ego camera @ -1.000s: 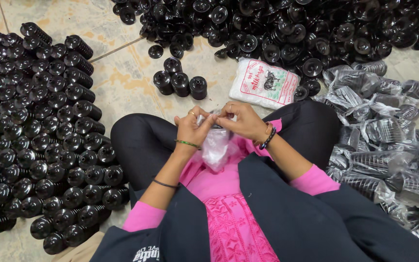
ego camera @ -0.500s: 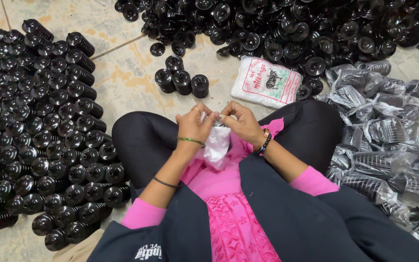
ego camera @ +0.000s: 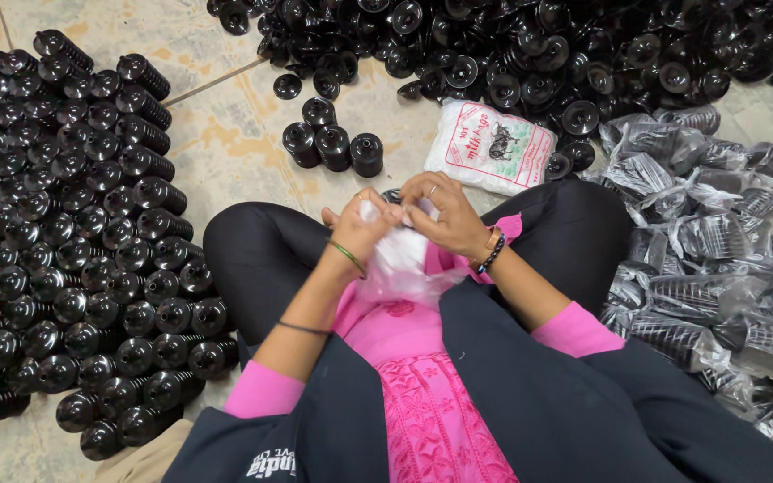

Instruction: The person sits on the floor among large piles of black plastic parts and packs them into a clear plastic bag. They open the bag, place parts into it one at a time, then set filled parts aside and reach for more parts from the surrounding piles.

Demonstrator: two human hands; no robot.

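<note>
I sit cross-legged on a tiled floor. My left hand (ego camera: 361, 224) and my right hand (ego camera: 445, 215) meet over my lap, both pinching the top of a clear thin plastic bag (ego camera: 400, 268) that hangs down between them. A dark object shows just behind my fingers at the bag's mouth; I cannot tell what it is. A few stacks of black ribbed plastic caps (ego camera: 333, 143) stand on the floor just beyond my hands.
Rows of stacked black caps (ego camera: 64, 233) fill the floor to my left. A loose heap of black caps (ego camera: 530, 54) lies ahead. Bagged stacks in clear plastic (ego camera: 709, 268) pile up at my right. A white printed packet (ego camera: 491, 146) lies near my right knee.
My hands have stayed together over my lap, working the top of the bag; the view has shifted slightly. Nothing else has moved.
</note>
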